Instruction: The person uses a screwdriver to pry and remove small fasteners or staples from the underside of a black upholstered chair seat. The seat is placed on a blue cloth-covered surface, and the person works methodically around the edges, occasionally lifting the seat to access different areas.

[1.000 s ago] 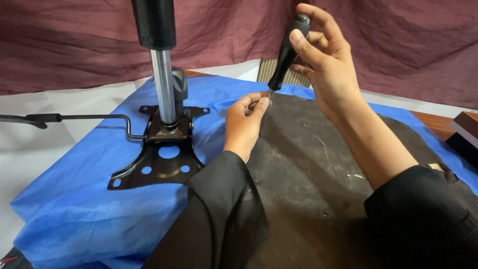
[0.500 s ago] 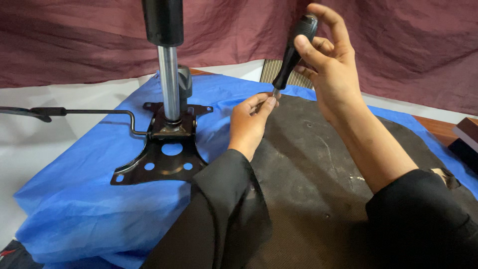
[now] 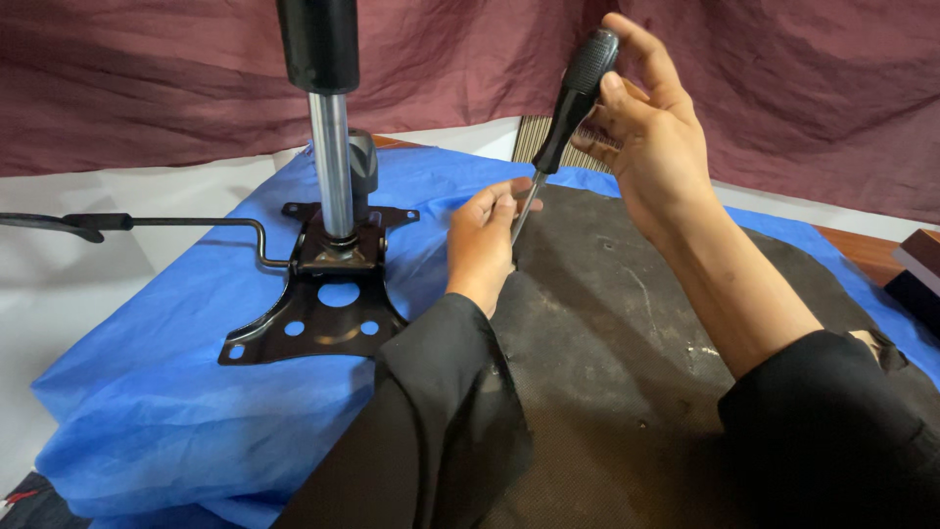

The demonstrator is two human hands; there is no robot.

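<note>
Right hand [image 3: 651, 147] wraps the black screwdriver [image 3: 573, 93] handle, fingers loosely curled, shaft angling down toward seven o'clock. Left hand [image 3: 485, 240] pinches the shaft near its tip, down on the dark seat underside [image 3: 627, 323]. Over at nine o'clock, the black mounting plate [image 3: 323, 313] and gas cylinder [image 3: 331, 167] sit on blue cloth [image 3: 176, 392].

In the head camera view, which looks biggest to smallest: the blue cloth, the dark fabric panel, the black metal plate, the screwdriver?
1. Blue cloth and dark fabric panel: both large; sleeves and frame edges hide parts, so unranked.
2. Black metal plate.
3. Screwdriver, held in the right hand; it sits nearer the camera, so this is unsure.
</note>
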